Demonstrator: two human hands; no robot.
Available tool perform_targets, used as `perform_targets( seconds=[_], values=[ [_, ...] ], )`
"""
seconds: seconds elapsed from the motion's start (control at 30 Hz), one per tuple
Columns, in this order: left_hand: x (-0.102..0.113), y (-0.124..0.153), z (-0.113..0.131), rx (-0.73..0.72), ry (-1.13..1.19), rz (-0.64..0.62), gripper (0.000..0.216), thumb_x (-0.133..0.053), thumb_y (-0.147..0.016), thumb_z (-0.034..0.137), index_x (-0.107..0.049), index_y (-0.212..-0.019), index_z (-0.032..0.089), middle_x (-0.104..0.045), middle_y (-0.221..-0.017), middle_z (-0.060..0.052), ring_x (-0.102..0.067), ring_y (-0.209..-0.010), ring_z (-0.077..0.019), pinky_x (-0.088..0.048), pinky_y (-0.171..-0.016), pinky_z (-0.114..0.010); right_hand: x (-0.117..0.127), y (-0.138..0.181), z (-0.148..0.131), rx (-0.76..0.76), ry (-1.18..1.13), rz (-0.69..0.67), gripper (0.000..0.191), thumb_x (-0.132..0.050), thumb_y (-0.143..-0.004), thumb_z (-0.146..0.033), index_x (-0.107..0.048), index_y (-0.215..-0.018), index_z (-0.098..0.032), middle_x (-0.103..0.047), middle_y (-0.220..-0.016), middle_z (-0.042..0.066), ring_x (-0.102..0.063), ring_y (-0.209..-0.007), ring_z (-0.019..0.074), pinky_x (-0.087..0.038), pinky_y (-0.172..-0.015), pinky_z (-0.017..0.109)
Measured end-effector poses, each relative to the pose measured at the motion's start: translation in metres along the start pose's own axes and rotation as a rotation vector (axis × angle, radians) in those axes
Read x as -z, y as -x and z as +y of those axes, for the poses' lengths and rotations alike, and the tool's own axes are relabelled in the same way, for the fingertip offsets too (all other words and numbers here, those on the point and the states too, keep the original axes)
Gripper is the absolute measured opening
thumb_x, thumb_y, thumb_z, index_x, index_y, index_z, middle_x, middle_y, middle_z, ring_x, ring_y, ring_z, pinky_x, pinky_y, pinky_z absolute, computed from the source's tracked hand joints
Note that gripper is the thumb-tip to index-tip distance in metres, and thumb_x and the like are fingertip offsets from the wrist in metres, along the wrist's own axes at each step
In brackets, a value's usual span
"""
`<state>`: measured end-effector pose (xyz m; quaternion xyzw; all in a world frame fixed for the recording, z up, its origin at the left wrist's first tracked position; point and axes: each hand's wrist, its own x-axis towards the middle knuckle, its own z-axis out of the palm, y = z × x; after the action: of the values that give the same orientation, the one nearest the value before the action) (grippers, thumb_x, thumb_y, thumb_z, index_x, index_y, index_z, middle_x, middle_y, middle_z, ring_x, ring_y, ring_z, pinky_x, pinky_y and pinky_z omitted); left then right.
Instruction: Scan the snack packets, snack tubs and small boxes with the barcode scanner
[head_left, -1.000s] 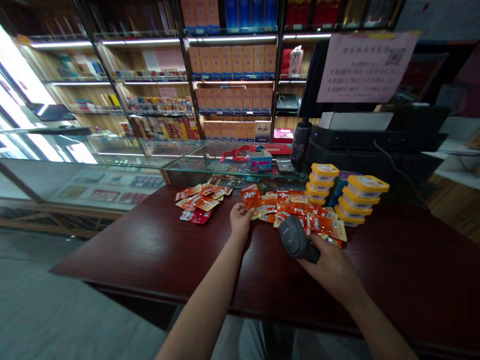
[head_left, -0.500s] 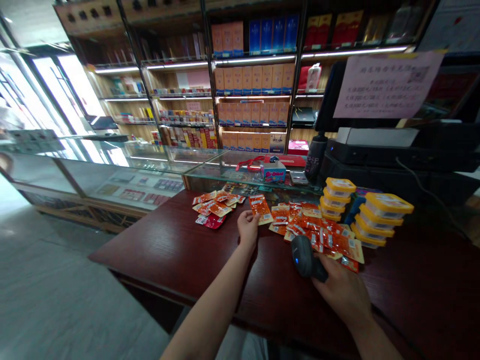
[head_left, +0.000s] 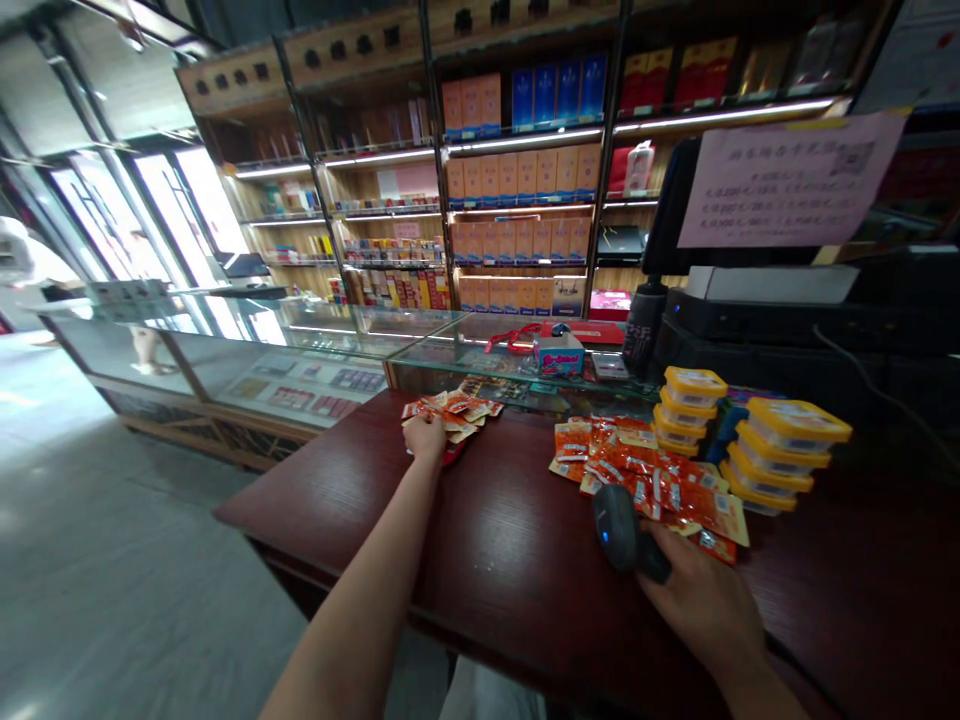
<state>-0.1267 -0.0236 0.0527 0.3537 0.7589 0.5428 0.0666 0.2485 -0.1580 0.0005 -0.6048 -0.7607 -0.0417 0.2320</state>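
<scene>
My left hand (head_left: pixel 424 436) is over the smaller pile of snack packets (head_left: pixel 466 408) at the counter's left. Its fingers are closed at the edge of an orange packet, which overlaps the pile. A bit of red packet (head_left: pixel 454 453) shows below. My right hand (head_left: pixel 701 590) grips the handle of a black barcode scanner (head_left: pixel 616 525), its blue light lit. The scanner head is at the near edge of a larger heap of orange snack packets (head_left: pixel 637 462). Two stacks of yellow-lidded tubs, one nearer the middle (head_left: pixel 694 388) and one at the right (head_left: pixel 799 424), stand behind that heap.
The dark wooden counter (head_left: pixel 495 540) meets a glass display case (head_left: pixel 420 345). A small blue-and-pink box (head_left: pixel 559 357) and a black bottle (head_left: pixel 643 325) stand on the glass. A monitor with a pink paper sign (head_left: pixel 791 180) is at the right. Boxed goods fill shelves behind.
My left hand has moved left with an orange packet, from beside the large heap to the smaller pile. My right hand keeps the scanner in nearly the same place. The view has shifted slightly left.
</scene>
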Motion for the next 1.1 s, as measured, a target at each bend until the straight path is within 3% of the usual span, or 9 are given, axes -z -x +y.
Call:
perform_targets(
  seconds=[0.1,0.2,0.37,0.47,0.6,0.7,0.83,0.97,1.1],
  values=[
    [0.005,0.008,0.005,0.072,-0.182,0.033,0.02,-0.061,-0.068,0.026,-0.064,-0.084,0.014,-0.058,-0.109,-0.024,-0.047,-0.114,-0.0433,-0.039,-0.09,-0.052,-0.001,0.0,0.001,0.007,-0.014,-0.001,0.03,-0.049,-0.085,-0.03,-0.056,-0.115,-0.028,-0.071,-0.1,-0.001,-0.068,-0.087,0.022,-0.047,-0.067,0.032],
    [0.0,0.025,0.014,0.031,-0.387,0.01,0.04,-0.059,-0.075,0.033,-0.057,-0.112,0.017,-0.043,-0.129,-0.022,-0.04,-0.121,-0.0402,-0.038,-0.093,-0.05,-0.001,-0.001,0.002,0.005,-0.024,-0.004,0.034,-0.051,-0.082,-0.027,-0.055,-0.116,-0.027,-0.071,-0.103,0.0,-0.068,-0.089,0.0223,-0.047,-0.068,0.032],
    [-0.025,0.06,0.029,-0.223,-0.465,-0.086,0.04,-0.053,-0.081,0.032,-0.052,-0.12,0.022,-0.041,-0.129,-0.015,-0.037,-0.123,-0.0326,-0.033,-0.099,-0.043,0.002,-0.002,0.0,0.003,0.001,-0.003,0.033,-0.053,-0.081,-0.026,-0.057,-0.114,-0.026,-0.071,-0.101,0.001,-0.068,-0.085,0.0208,-0.047,-0.068,0.029],
    [-0.048,0.083,0.036,-0.343,-0.444,-0.246,0.041,-0.054,-0.081,0.033,-0.053,-0.121,0.022,-0.046,-0.125,-0.013,-0.041,-0.119,-0.0298,-0.034,-0.098,-0.04,0.005,-0.003,-0.001,0.005,0.003,0.0,0.032,-0.052,-0.082,-0.026,-0.057,-0.113,-0.026,-0.072,-0.1,0.001,-0.068,-0.082,0.0193,-0.046,-0.065,0.027],
    [-0.081,0.111,0.047,-0.388,-0.417,-0.493,0.042,-0.055,-0.08,0.044,-0.06,-0.115,0.022,-0.052,-0.117,-0.013,-0.045,-0.114,-0.0288,-0.036,-0.094,-0.036,0.005,-0.003,-0.001,0.012,-0.005,-0.012,0.034,-0.053,-0.081,-0.024,-0.057,-0.115,-0.023,-0.072,-0.101,0.003,-0.068,-0.083,0.0203,-0.046,-0.068,0.028],
    [-0.101,0.126,0.057,-0.351,-0.479,-0.554,0.051,-0.058,-0.074,0.057,-0.064,-0.109,0.02,-0.053,-0.117,-0.016,-0.045,-0.114,-0.0339,-0.038,-0.091,-0.04,0.004,-0.003,0.001,0.015,-0.024,-0.013,0.036,-0.052,-0.082,-0.026,-0.055,-0.118,-0.024,-0.071,-0.105,0.003,-0.068,-0.086,0.0209,-0.046,-0.068,0.029],
    [-0.117,0.135,0.068,-0.261,-0.517,-0.523,0.054,-0.063,-0.067,0.062,-0.068,-0.098,0.018,-0.054,-0.119,-0.019,-0.046,-0.114,-0.0372,-0.038,-0.09,-0.044,0.002,-0.004,0.002,0.009,-0.038,-0.009,0.037,-0.053,-0.082,-0.027,-0.055,-0.119,-0.024,-0.071,-0.107,0.004,-0.068,-0.087,0.0202,-0.045,-0.069,0.028],
    [-0.128,0.133,0.07,-0.139,-0.414,-0.486,0.05,-0.079,-0.052,0.051,-0.068,-0.088,0.018,-0.057,-0.118,-0.02,-0.048,-0.114,-0.0384,-0.041,-0.087,-0.043,0.003,-0.004,0.002,0.0,-0.034,-0.021,0.032,-0.052,-0.083,-0.029,-0.057,-0.115,-0.025,-0.072,-0.101,0.003,-0.068,-0.085,0.0199,-0.045,-0.067,0.028],
    [-0.138,0.125,0.063,0.024,-0.061,-0.502,0.04,-0.087,-0.038,0.026,-0.063,-0.069,0.017,-0.067,-0.093,-0.014,-0.06,-0.1,-0.0346,-0.046,-0.081,-0.038,0.0,-0.003,0.004,0.009,-0.028,0.001,0.034,-0.052,-0.082,-0.028,-0.057,-0.116,-0.025,-0.071,-0.105,0.003,-0.068,-0.085,0.0197,-0.045,-0.066,0.028]
  ],
)
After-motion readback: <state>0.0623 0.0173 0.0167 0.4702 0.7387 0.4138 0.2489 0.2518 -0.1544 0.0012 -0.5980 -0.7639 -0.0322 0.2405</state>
